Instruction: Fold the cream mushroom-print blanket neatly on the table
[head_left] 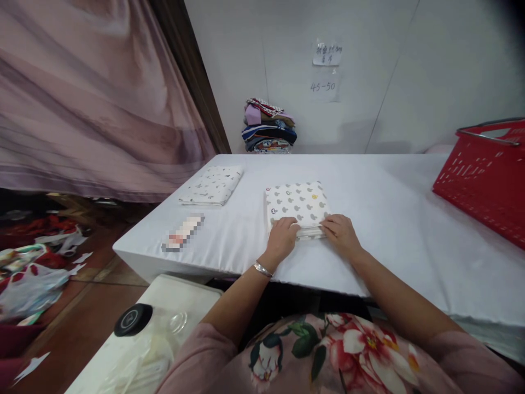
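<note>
A white folded cloth [297, 202] with grey printed shapes and a few coloured ones lies on the white-covered table in front of me. At its near left corner, my left hand [283, 241] has its fingers curled over the front edge. My right hand [341, 234] grips the near right corner, thumb and fingers closed on the layers. Stacked folds show along the front edge between the hands. Further left on the table lies a second folded white cloth [213, 185] with small dark prints, which neither hand touches.
A red basket [484, 175] with a metal handle stands on the table's right side. A blurred-out flat item [183, 232] lies near the left edge. Behind the table rises a stack of folded fabrics [268, 128]. A white surface with a black round lid [133, 320] is at lower left.
</note>
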`<action>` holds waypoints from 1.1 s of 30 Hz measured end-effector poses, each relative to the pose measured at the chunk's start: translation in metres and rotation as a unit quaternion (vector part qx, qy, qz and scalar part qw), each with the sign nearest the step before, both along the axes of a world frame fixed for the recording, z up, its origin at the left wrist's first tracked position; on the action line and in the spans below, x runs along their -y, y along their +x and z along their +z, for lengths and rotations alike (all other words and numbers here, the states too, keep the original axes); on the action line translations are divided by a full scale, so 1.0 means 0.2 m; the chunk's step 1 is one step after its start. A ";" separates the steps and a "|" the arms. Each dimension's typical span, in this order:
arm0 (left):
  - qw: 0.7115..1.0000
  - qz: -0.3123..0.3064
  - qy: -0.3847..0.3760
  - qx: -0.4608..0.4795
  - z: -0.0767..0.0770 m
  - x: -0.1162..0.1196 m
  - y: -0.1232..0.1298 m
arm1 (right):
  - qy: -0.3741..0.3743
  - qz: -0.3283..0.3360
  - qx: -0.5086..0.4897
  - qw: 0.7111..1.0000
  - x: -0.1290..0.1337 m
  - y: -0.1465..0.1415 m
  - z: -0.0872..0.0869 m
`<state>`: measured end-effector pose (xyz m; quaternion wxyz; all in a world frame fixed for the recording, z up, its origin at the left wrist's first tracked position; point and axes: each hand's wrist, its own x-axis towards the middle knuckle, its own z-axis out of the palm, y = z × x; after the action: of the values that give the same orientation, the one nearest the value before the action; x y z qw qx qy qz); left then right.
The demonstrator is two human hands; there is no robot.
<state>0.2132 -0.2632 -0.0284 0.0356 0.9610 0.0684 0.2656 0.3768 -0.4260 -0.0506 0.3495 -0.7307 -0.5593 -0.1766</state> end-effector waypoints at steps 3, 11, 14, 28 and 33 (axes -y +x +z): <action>1.000 -0.012 0.020 -0.013 0.00 0.02 0.01 | -0.005 -0.002 -0.002 1.000 0.00 0.00 0.00; 0.998 0.005 0.019 -0.052 0.05 0.05 0.07 | 0.002 0.004 0.003 1.000 -0.01 0.01 -0.01; 0.999 0.003 0.029 -0.042 0.05 0.06 0.08 | 0.003 -0.002 0.010 1.000 0.00 -0.01 0.00; 0.999 -0.020 -0.002 0.027 -0.02 0.08 0.07 | -0.035 0.017 0.072 0.997 -0.02 -0.08 0.05; 0.998 0.003 -0.052 0.018 -0.01 0.09 0.08 | -0.034 0.004 0.073 0.997 -0.04 -0.09 0.05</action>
<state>0.2290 -0.2820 -0.0305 0.0861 0.9526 0.0844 0.2794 0.3590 -0.4172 -0.0409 0.2839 -0.7249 -0.5919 -0.2088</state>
